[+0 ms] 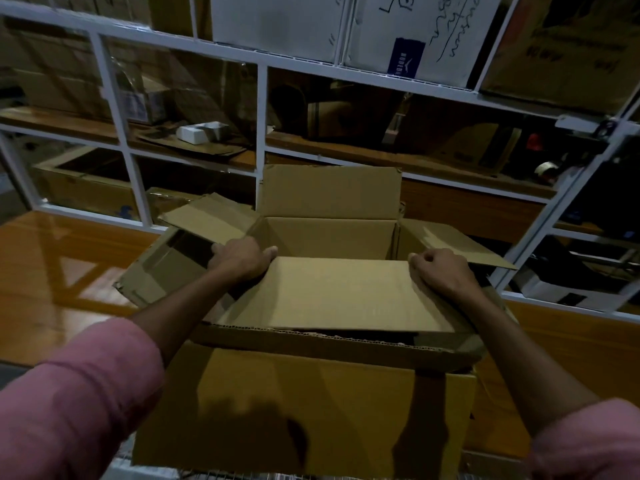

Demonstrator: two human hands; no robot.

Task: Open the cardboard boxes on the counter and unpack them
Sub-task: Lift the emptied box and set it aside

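A: Where's the cardboard box [304,403] rn?

B: Dead centre on the wooden counter [59,258], right in front of the person. Top's open: far flap [329,192] stands upright, the side flaps are folded outward left & right. The near flap [329,292] is the odd one, lying roughly flat over the opening.

A: Hands?

B: Left hand [242,259] sits at the near flap's left corner, fingers curled over the box rim/flap edge, thumb along the flap's far edge. Right hand [438,271] is at the right corner, fingers curled tight, looks like it pinches the flap edge there. Both have hold of cardboard, nothing else.

A: So what does the next move turn on?

B: Flap's long axis runs left-right, one hand at each end, both equally near. Its free edge points away from the person, hinge is on the near wall. My guess: swing it back toward the body to clear the opening.

A: Contents?

B: Can't tell. Flap covers most of the inside; the uncovered far part just shows bare inner walls.

A: Anything in the way?

B: Not really. A white-framed glass partition [261,109] stands just behind the box, but the flap swings away from it. Behind the glass: shelves w/ more cartons, a small white box [197,133], a tape roll [545,169] far right. Pink sleeves [79,393] are the only thing on the near side.
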